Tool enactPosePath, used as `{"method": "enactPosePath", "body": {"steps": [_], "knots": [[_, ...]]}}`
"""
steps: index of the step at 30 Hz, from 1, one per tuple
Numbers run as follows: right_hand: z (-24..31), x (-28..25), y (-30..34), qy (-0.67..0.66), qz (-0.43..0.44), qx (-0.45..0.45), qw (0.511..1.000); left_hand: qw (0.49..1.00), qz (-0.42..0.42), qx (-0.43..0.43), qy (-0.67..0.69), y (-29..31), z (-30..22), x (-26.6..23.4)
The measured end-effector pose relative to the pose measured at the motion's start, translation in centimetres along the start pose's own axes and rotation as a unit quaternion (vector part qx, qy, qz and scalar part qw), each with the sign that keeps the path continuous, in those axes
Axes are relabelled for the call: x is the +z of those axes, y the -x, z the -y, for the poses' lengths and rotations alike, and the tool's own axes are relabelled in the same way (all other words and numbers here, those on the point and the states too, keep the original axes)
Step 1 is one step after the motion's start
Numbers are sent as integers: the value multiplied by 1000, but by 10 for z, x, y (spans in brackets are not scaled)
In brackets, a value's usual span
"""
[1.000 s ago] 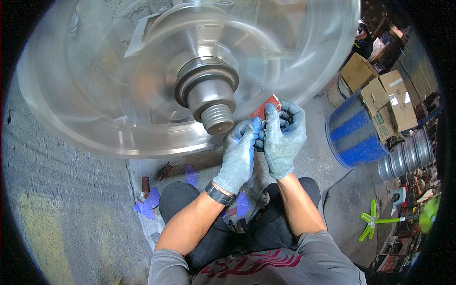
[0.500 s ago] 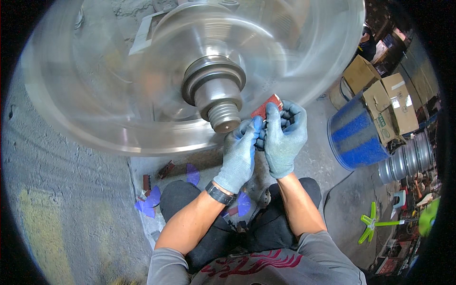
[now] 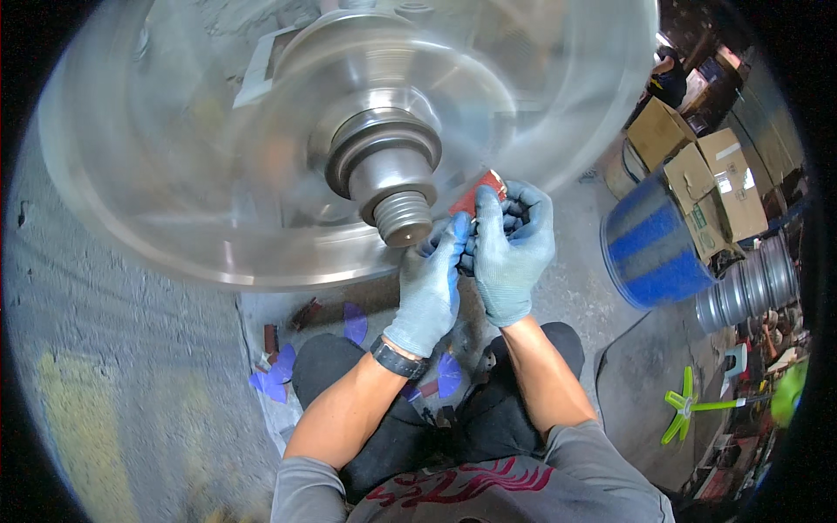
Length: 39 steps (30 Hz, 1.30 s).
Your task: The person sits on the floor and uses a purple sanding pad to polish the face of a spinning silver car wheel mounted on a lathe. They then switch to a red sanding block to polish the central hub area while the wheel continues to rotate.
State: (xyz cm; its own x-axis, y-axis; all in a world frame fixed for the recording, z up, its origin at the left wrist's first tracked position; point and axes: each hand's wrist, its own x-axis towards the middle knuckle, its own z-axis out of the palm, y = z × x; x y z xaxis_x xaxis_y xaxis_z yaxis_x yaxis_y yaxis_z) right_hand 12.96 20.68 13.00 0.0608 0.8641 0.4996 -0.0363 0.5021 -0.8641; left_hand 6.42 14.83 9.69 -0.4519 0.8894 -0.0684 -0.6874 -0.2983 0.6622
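Observation:
Between my gloved hands is a folded piece of red sandpaper (image 3: pixel 473 197), held up beside the threaded shaft end (image 3: pixel 404 218) of a large metal wheel (image 3: pixel 253 272). The wheel's disc is smeared by spinning. My right hand (image 3: pixel 514 253) pinches the sandpaper under its thumb, with the other fingers curled behind. My left hand (image 3: pixel 432 288), with a black watch at the wrist, is closed at the sandpaper's lower left end, close under the shaft tip. Its fingertips are partly hidden. Both gloves are grey with blue staining.
Purple scraps (image 3: pixel 277 375) and dark red pieces (image 3: pixel 306 313) lie on the floor by my knees. To the right stand a blue drum (image 3: pixel 649 244) with cardboard boxes (image 3: pixel 737 192), ribbed metal cylinders (image 3: pixel 745 292) and a green fan-like star base (image 3: pixel 684 405). Another person (image 3: pixel 670 80) is far right.
Both hands have shifted slightly left together, still holding the sandpaper. The wheel and shaft appear a little to the left, and more of the other person shows.

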Motion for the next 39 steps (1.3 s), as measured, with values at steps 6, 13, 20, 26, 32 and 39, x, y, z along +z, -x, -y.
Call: {"method": "enactPosePath", "body": {"steps": [6,13,20,26,32,39], "knots": [[5,1,-1,11,14,-13,1000,1000,-2,17,12,-4,4,-3],[8,8,-3,-2,-1,-30,1000,995,18,74,-58,-3,0,-6],[13,16,-4,-7,-11,-53,999,896,42,277,-345,-1,2,-24],[20,22,-3,-40,-16,-30,999,730,58,408,-545,-1,-10,-24],[18,25,-2,-22,-8,-40,999,902,63,264,-336,6,-11,-10],[21,22,-1,10,-2,-22,1000,897,92,216,-375,-3,-12,-28]]}}
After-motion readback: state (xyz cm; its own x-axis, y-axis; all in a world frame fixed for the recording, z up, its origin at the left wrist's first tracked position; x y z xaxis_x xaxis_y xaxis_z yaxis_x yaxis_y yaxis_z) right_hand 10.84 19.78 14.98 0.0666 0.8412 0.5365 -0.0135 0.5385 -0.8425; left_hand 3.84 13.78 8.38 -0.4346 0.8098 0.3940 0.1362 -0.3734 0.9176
